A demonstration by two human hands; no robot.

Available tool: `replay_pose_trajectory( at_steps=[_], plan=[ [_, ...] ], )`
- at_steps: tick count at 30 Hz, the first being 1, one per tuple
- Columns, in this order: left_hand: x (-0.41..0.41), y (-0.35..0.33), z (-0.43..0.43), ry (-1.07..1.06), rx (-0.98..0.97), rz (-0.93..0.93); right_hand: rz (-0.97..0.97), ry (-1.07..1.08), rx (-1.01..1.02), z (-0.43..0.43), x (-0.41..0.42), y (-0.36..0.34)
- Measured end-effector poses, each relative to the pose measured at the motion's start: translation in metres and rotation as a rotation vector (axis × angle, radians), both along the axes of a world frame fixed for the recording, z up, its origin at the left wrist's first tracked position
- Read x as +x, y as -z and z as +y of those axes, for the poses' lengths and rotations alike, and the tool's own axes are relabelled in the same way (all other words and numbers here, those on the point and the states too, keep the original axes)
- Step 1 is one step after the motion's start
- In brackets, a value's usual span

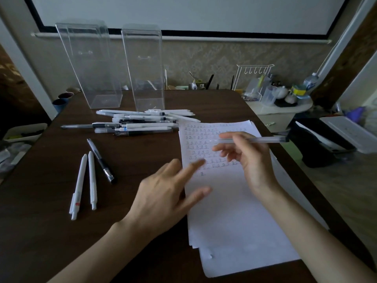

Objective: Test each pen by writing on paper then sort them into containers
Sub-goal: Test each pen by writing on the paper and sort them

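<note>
My right hand [248, 158] pinches a clear pen with a dark cap [263, 140] and holds it level above the paper [234, 211], which carries rows of written marks. Over the paper's left edge my left hand [169, 193] lies with its fingers spread and straight. A pile of several white and dark pens [142, 123] sits beyond the paper. Two white pens [85, 182] and a black pen [101, 160] lie apart at the left. Two tall clear containers [91, 64] [145, 70] stand at the back of the table.
The dark wooden table [51, 231] ends at the right beside the paper. A white side cabinet [279, 111] with a wire rack, bottles and cups stands at the back right. Cups [61, 101] sit off the table's back left corner.
</note>
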State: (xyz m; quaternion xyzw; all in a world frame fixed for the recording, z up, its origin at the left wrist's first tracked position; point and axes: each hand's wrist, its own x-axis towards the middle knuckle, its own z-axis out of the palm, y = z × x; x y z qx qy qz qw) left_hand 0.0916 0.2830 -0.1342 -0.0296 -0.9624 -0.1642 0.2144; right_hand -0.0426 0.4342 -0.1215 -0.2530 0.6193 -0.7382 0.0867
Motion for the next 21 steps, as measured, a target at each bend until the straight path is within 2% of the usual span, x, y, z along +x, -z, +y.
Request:
replay_pose_trajectory(
  at_steps=[2,4,10,21],
  plan=[
    [0.004,0.01,0.002,0.117,-0.175,-0.043,0.067,0.062,0.101,-0.002,0.002,0.001],
    [0.004,0.016,0.004,0.159,-0.226,-0.081,0.101,0.084,0.172,-0.006,0.006,0.004],
    [0.002,0.019,0.006,0.148,-0.225,-0.048,0.119,0.073,0.409,-0.009,0.006,0.016],
    [-0.003,0.018,0.016,0.025,-0.197,-0.06,0.227,0.118,0.47,-0.017,0.002,0.022]
  ],
)
